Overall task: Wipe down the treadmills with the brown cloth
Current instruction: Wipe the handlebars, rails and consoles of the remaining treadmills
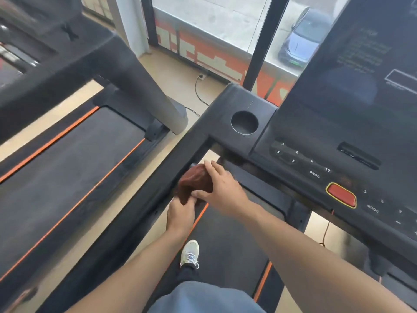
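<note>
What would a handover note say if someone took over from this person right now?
Left hand: grips the lower end of the brown cloth.
Right hand: fingers over the cloth's top, thumb pinching its side.
Cloth: bunched between both hands, beside the left handrail of the near treadmill, just below the cup holder.
Done: cannot tell which surfaces are already wiped.
Left: as far as visible, the handrail, the console with its red stop button, then the neighbouring treadmill.
</note>
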`<state>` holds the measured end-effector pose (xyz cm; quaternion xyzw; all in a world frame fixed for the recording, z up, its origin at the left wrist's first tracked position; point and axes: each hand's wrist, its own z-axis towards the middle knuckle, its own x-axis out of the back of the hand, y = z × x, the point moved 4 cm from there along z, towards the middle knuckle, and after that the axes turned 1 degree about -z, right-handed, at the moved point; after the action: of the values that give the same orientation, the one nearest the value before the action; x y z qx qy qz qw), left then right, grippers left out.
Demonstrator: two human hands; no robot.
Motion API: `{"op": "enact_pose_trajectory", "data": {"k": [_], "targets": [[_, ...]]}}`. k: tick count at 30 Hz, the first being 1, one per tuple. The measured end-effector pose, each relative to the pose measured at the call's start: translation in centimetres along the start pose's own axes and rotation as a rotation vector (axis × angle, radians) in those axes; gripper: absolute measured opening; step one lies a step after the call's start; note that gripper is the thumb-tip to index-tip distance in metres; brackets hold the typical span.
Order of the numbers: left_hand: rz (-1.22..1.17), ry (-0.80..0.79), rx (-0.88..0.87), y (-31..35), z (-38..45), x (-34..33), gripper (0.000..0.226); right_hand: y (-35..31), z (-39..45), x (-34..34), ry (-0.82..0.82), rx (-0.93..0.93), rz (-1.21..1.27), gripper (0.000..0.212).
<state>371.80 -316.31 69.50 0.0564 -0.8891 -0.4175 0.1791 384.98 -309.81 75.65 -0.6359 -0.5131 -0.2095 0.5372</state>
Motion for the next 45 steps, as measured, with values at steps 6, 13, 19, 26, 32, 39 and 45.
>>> {"op": "enact_pose_trajectory", "data": {"k": [6, 13, 19, 26, 32, 39, 45], "targets": [[-0.055, -0.049, -0.111, -1.4, -0.7, -0.3, 0.026, 2.3, -0.5, -0.3, 0.003, 0.014, -0.216, 0.079], [0.148, -0.345, -0.218, -1.3, -4.6, -5.9, 0.014, 10.4, -8.7, 1.4, -0.054, -0.083, -0.251, 0.086], [0.244, -0.615, -0.258, -3.6, -11.3, -14.3, 0.015, 17.0, -16.9, 2.3, 0.060, -0.114, -0.296, 0.088], [0.364, -0.690, -0.243, -5.0, -15.4, -16.4, 0.008, 20.0, -23.1, 2.5, 0.366, -0.024, -0.156, 0.076], [0.206, -0.471, -0.235, -2.6, -17.8, -15.8, 0.033, 19.1, -24.0, 2.9, 0.191, -0.073, 0.090, 0.057], [0.017, -0.458, -0.309, 2.8, -18.3, -13.2, 0.021, 16.6, -21.7, 4.8, 0.220, -0.036, 0.832, 0.026], [-0.359, -0.504, -0.242, 11.4, -14.5, -9.2, 0.031, 11.9, -15.7, 6.5, 0.047, -0.343, 1.313, 0.079]]}}
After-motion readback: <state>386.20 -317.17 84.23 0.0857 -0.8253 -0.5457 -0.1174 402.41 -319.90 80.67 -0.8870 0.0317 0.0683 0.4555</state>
